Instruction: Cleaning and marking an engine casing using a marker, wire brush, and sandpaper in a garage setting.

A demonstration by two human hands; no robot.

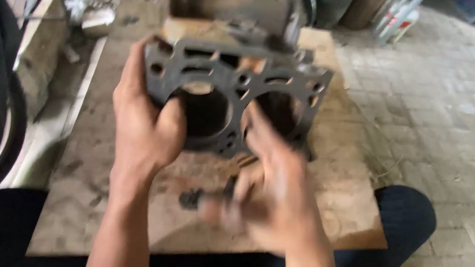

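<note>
Dark grey metal gasket plate [232, 100] with round bores stands tilted above the stained plywood board [334, 181], its left edge pinched by left hand [145, 122]. Blurred right hand [272, 195], fingers spread, touches its lower edge; paved floor [461, 131] lies open rightward.

Dark grey gasket [232, 84], tan board [334, 181]

Left hand [145, 119] on dark metal gasket [231, 93]
</note>
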